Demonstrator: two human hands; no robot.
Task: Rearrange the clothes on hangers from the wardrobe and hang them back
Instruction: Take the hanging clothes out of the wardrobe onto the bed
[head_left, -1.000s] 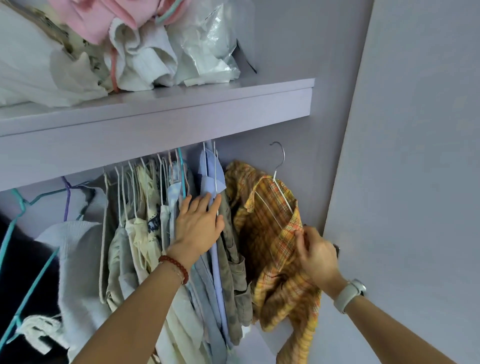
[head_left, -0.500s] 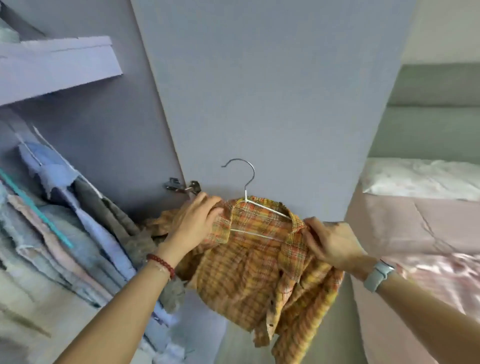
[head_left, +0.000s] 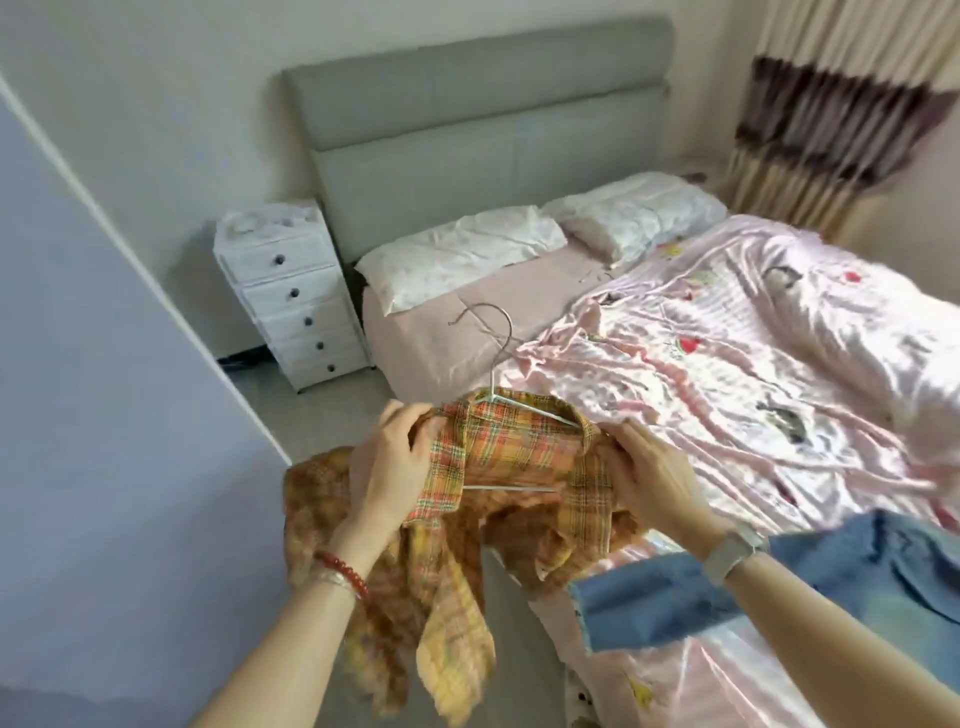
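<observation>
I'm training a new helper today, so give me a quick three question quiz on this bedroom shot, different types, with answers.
1. True or false: the plaid shirt is on a hanger.
2. What holds the shirt? A) left hand only B) right hand only C) both hands
3. Fill in: the jeans lie on the ____.

Key: 1 true. 2 C. 3 bed.

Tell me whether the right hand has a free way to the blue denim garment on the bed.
Probably yes: the blue denim garment lies just under the right hand's wrist, nothing between, but that hand first must release the orange plaid shirt.
</observation>
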